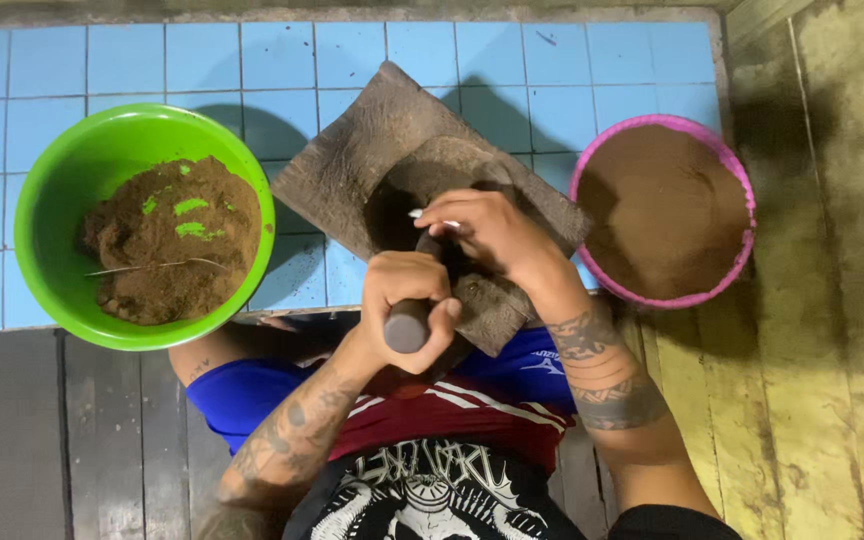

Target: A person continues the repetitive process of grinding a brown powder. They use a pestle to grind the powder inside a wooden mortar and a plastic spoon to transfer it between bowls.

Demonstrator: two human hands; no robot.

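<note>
Stone mortar slab (352,160) sits tilted at centre on the blue tiled ledge (12,60), between the green bowl (62,190) of clumped brown powder at left and the pink bowl (742,180) of fine powder at right. Left hand (407,300) is clenched around the pestle (407,325), butt end near. Right hand (487,232), fingers curled, rests over the hollow; what it holds I cannot tell. Best to keep the pestle head low in the hollow and press with short strokes. Both forearms converge from near.
</note>
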